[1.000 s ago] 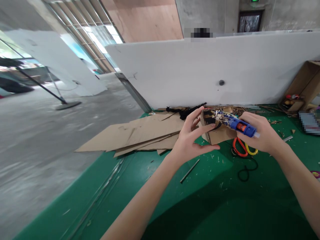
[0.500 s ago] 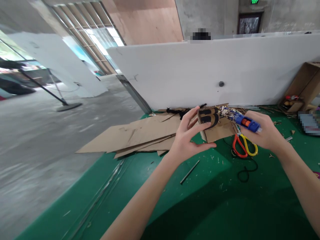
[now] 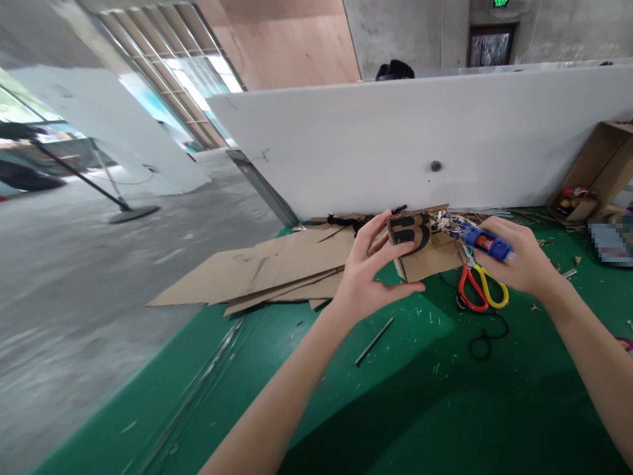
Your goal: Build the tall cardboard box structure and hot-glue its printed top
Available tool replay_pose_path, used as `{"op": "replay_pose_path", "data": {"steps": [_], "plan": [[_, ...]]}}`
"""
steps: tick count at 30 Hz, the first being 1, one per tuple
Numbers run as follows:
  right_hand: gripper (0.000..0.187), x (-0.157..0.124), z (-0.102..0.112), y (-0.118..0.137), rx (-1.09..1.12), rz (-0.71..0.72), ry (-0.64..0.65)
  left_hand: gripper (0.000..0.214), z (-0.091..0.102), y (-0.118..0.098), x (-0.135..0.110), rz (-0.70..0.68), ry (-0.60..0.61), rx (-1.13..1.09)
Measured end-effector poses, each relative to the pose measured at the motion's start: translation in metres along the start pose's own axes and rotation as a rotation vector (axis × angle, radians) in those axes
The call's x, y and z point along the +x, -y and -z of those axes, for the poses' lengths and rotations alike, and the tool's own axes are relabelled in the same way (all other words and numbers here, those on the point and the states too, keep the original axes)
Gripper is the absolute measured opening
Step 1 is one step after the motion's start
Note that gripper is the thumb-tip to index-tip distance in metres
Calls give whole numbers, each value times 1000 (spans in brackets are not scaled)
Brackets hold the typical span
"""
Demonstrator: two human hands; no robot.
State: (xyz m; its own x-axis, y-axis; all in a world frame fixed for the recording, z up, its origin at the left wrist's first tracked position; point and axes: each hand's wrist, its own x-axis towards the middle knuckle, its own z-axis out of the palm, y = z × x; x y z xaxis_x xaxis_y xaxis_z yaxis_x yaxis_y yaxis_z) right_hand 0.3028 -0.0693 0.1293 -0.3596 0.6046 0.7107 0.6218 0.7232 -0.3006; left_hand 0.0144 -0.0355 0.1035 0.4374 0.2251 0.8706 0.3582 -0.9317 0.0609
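My left hand (image 3: 368, 274) grips a small folded cardboard piece (image 3: 435, 259) with black printing, its thumb and fingers around the left end. A blue glue gun (image 3: 483, 241) with an orange part is in my right hand (image 3: 519, 254). Pale stringy bits cover its nozzle, which is at the top of the cardboard; whether they touch I cannot tell. Below my right hand lie scissors (image 3: 483, 290) with one red and one yellow handle. The fingers of my right hand are partly hidden behind the gun.
Flat cardboard sheets (image 3: 277, 270) lie stacked on the green tabletop (image 3: 386, 409) at left. A thin grey rod (image 3: 374, 341) and a black cord (image 3: 487, 340) lie nearer me. At right is a cardboard box (image 3: 601, 158). A white partition (image 3: 346, 145) closes off the back.
The whole view has shifted very slightly. Both hands, the cardboard piece and the glue gun keep nearly the same positions relative to each other.
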Motion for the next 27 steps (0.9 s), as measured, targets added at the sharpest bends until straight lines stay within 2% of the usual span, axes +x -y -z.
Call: {"op": "replay_pose_path", "data": {"steps": [5,21,27], "plan": [[12,0,1,0,-3,-25,1,57,1,1,0,12,0,13],[17,-3,6,-11,-33,-82,-34,56,2,5,0,34,-26,29],[12,-3,8,-10,-33,-101,-51,55,4,5,1,38,-20,33]]}}
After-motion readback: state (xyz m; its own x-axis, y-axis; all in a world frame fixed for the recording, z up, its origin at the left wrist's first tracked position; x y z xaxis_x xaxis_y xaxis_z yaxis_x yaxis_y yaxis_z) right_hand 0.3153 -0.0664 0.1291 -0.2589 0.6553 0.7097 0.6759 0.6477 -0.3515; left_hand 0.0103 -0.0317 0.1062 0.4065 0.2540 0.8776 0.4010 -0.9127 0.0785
